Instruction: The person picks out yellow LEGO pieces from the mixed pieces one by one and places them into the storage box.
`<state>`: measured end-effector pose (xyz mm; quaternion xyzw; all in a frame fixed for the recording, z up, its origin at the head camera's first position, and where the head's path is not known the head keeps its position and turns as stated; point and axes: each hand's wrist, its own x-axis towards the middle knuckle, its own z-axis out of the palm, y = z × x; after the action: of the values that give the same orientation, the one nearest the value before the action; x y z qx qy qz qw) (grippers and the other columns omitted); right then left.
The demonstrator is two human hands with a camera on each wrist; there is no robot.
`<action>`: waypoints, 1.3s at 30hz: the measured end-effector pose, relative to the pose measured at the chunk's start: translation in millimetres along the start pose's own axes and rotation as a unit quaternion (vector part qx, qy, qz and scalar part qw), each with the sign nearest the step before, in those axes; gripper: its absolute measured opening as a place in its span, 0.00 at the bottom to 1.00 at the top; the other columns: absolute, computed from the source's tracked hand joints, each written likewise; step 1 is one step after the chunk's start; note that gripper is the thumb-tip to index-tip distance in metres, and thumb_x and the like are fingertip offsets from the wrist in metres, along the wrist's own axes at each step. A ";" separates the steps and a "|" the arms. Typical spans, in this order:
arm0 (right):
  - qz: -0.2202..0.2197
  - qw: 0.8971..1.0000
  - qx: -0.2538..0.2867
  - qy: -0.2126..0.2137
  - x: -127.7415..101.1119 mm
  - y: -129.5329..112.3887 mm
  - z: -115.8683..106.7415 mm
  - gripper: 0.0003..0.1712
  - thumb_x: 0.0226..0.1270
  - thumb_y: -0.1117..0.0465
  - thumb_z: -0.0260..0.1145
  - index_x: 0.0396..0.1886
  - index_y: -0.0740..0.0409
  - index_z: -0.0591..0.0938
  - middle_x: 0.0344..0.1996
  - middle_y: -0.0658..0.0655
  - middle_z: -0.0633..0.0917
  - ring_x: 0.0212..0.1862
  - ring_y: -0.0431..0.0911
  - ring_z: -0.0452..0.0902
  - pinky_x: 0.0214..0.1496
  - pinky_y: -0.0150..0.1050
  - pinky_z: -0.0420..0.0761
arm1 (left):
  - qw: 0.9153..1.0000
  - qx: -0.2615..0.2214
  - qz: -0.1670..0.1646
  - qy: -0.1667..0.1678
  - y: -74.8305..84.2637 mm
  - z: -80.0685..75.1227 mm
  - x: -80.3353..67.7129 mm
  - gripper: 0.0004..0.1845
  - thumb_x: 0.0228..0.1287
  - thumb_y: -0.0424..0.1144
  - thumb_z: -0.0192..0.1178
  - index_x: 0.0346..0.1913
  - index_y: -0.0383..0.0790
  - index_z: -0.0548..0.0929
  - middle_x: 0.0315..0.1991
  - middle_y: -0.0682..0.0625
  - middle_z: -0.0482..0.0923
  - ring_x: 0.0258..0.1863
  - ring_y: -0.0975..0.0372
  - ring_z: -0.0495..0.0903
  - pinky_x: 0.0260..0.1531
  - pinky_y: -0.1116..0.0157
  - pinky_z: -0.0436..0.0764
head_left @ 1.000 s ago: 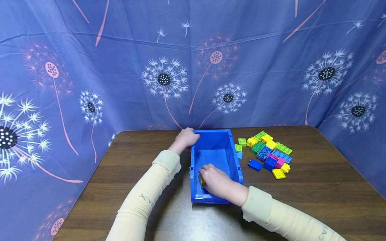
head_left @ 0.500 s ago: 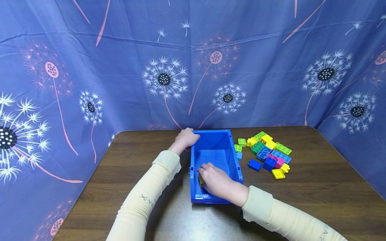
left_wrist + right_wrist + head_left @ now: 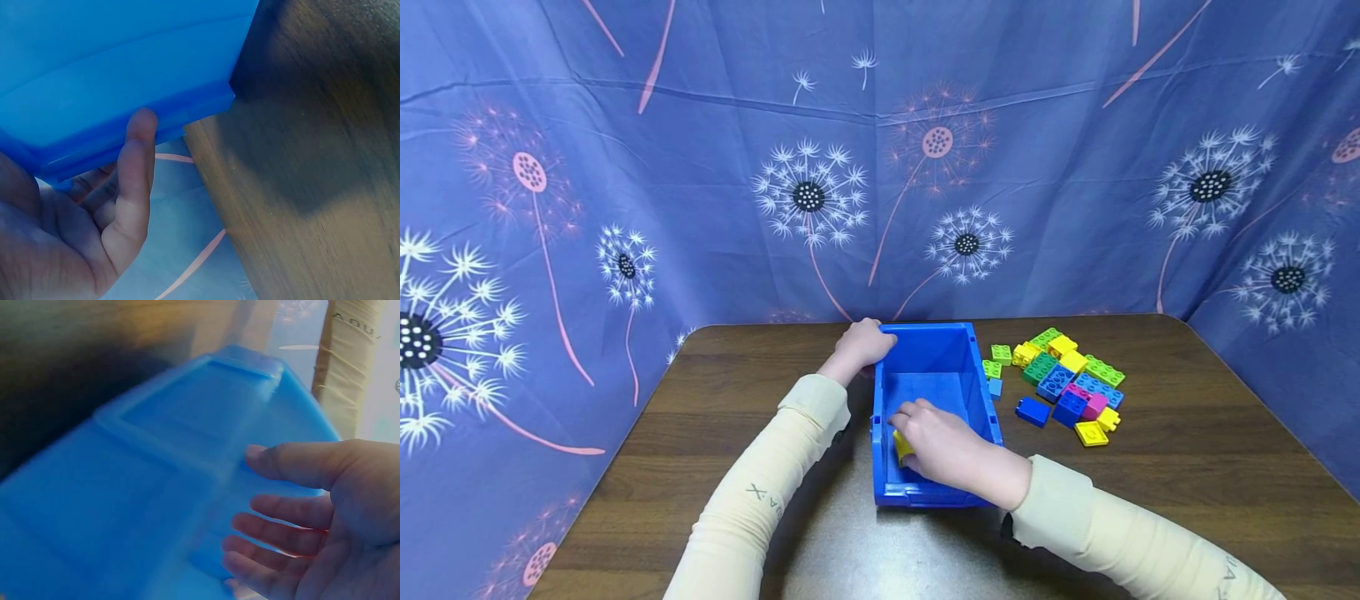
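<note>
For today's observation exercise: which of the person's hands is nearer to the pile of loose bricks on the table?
Right. The right hand is inside the blue bin, over a yellow brick, nearer the brick pile. The left hand grips the bin's far left corner, farther away.

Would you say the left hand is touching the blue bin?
Touching. The left wrist view shows the left hand with its thumb pressed against the bin's rim.

Blue bin (image 3: 936, 367) sits mid-surface (image 3: 1187, 467); its walls block sideways reach, open top is the only way in. Right hand (image 3: 943, 450) fills the near end of the bin, far end free. Left hand (image 3: 865, 343) occupies the far-left corner. Brick pile (image 3: 1063, 379) crowds the bin's right side. Curtain (image 3: 880, 167) closes off back and sides.
</note>
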<state>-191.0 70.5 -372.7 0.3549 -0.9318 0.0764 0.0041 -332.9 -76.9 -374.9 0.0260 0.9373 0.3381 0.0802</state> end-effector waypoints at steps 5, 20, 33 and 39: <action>0.002 1.000 0.007 0.004 -2.9 -0.3 -12.5 0.30 0.50 0.54 0.75 0.54 0.55 0.79 0.50 0.56 0.82 0.52 0.50 0.77 0.49 0.48 0.82 | 1.000 -0.002 -0.002 0.002 -0.4 0.2 0.9 0.21 0.67 0.49 0.52 0.52 0.35 0.75 0.39 0.40 0.78 0.31 0.47 0.85 0.28 0.54 0.85; 0.012 0.999 0.001 0.043 -13.2 10.3 -41.7 0.30 0.51 0.53 0.75 0.55 0.53 0.79 0.53 0.56 0.80 0.57 0.52 0.75 0.52 0.49 0.80 | 1.000 0.003 0.001 0.009 -1.3 1.7 1.2 0.20 0.67 0.50 0.51 0.49 0.37 0.76 0.39 0.41 0.79 0.29 0.49 0.85 0.26 0.56 0.85; 0.036 0.996 -0.011 0.075 -22.8 28.0 -61.2 0.33 0.51 0.51 0.75 0.57 0.55 0.78 0.54 0.58 0.79 0.59 0.54 0.73 0.51 0.50 0.81 | 1.000 -0.002 0.001 0.019 -3.1 4.8 -2.6 0.22 0.67 0.52 0.52 0.52 0.37 0.75 0.43 0.41 0.79 0.31 0.49 0.85 0.26 0.56 0.85; 0.056 0.995 -0.011 0.088 -24.5 41.3 -65.9 0.34 0.51 0.52 0.74 0.58 0.57 0.77 0.56 0.60 0.78 0.61 0.57 0.71 0.52 0.53 0.79 | 1.000 -0.003 0.003 0.019 -2.7 4.3 -1.3 0.19 0.67 0.51 0.52 0.47 0.37 0.76 0.35 0.42 0.78 0.31 0.48 0.85 0.27 0.55 0.85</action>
<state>-203.1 126.7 -314.8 0.2943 -0.9470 0.0968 0.0856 -331.0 -76.4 -379.7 0.0219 0.9375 0.3419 0.0610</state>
